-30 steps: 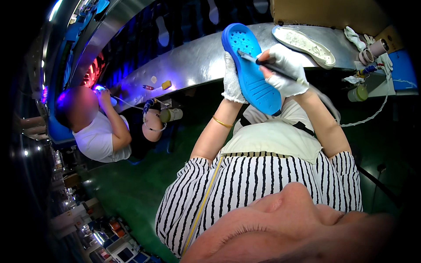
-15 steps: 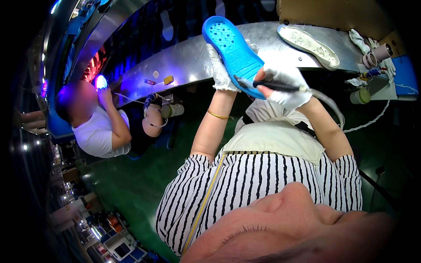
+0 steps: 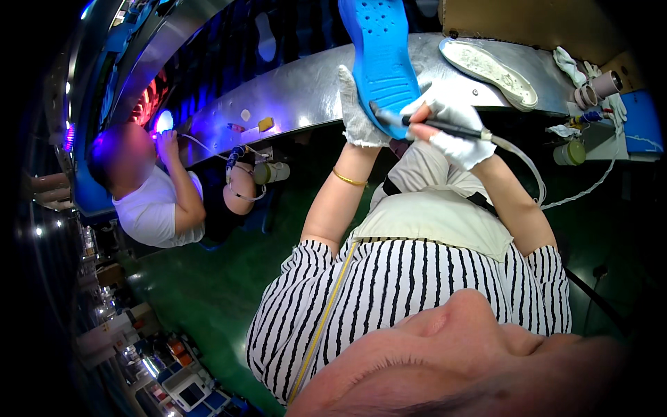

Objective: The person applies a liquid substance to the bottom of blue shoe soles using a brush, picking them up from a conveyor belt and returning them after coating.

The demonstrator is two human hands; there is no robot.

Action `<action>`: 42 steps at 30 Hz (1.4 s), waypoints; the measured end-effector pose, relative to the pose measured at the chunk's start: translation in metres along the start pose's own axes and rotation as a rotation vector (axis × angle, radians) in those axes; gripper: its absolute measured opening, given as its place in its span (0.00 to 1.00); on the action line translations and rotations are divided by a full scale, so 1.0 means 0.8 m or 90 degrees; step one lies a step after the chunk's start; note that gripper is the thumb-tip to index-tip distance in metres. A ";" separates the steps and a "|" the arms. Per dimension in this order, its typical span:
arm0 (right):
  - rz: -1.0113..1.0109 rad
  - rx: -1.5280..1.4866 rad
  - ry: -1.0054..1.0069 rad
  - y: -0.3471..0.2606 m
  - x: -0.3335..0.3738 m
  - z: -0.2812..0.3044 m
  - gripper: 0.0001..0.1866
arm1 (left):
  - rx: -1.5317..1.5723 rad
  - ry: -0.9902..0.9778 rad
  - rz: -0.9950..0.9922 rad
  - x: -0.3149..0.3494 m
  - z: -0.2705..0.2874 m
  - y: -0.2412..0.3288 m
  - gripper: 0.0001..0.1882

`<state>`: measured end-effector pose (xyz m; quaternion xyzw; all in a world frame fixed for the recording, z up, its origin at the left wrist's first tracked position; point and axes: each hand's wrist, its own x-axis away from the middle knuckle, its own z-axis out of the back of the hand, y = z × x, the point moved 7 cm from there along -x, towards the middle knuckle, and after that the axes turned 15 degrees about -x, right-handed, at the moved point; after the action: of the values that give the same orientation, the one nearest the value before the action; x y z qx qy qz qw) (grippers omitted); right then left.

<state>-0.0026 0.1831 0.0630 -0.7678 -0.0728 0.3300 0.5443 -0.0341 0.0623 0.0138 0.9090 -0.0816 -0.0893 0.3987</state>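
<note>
A blue shoe sole [image 3: 383, 64], with small holes in its upper part and ridges lower down, is tilted up over the bench edge. My left hand [image 3: 356, 119], in a white glove, grips it from the left side and below. My right hand [image 3: 455, 128], its white glove leaving fingertips bare, is closed round the black handle of a brush [image 3: 450, 129]. The bristles rest on or just over the sole's near end; contact is blurred. From the handle's back end a pale hose [image 3: 524, 161] curves down past my right forearm.
On the metal bench [image 3: 316, 90] lies a whitish shoe sole [image 3: 490, 73] to the right. Beyond it are loose gloves [image 3: 570, 66], a tape roll [image 3: 586, 94] and a green-lidded jar [image 3: 571, 153]. A co-worker [image 3: 156, 187] sits at left holding a glowing item. A cardboard box [image 3: 528, 24] stands behind.
The blue sole has swung more upright, its far end moving up and out of frame. My left hand has turned with it; the brush remains at the near end.
</note>
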 end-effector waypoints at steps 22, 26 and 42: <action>-0.172 -0.166 -0.039 0.035 0.003 0.008 0.05 | 0.019 -0.034 -0.046 -0.024 0.018 0.028 0.47; -0.139 -0.096 0.000 0.028 -0.006 0.017 0.05 | -0.025 -0.015 -0.034 -0.025 0.016 0.032 0.46; 0.058 0.075 -0.067 -0.012 -0.020 0.011 0.09 | -0.036 -0.021 0.101 -0.043 0.009 0.033 0.36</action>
<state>-0.0179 0.1864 0.0764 -0.7183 -0.0467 0.3984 0.5685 -0.0708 0.0470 0.0323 0.8864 -0.1576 -0.0748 0.4288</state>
